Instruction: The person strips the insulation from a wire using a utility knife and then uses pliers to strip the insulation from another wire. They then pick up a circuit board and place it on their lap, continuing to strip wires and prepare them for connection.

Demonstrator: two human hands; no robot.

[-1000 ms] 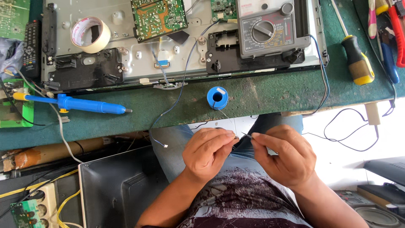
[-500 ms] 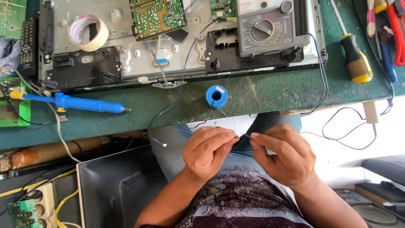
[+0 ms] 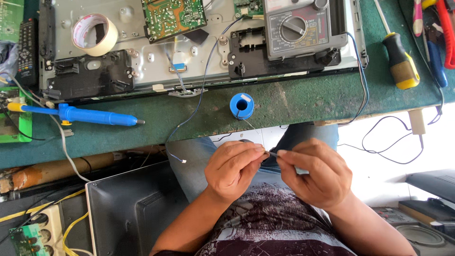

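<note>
Two hands, left hand (image 3: 234,168) and right hand (image 3: 315,173) fingers pinching one thin wire (image 3: 271,153), one blue spool (image 3: 241,105), one yellow-handled screwdriver (image 3: 399,64)

A blue desoldering pump (image 3: 90,114), a tape roll (image 3: 95,34), a multimeter (image 3: 303,27) and a yellow-handled screwdriver (image 3: 399,64) lie on the green tabletop (image 3: 303,102).

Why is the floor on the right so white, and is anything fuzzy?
In the head view, bright light washes out the floor on the right to near white; the green bench is evenly lit, and the left hand, right hand and blue spool look sharp, with no blur.
</note>
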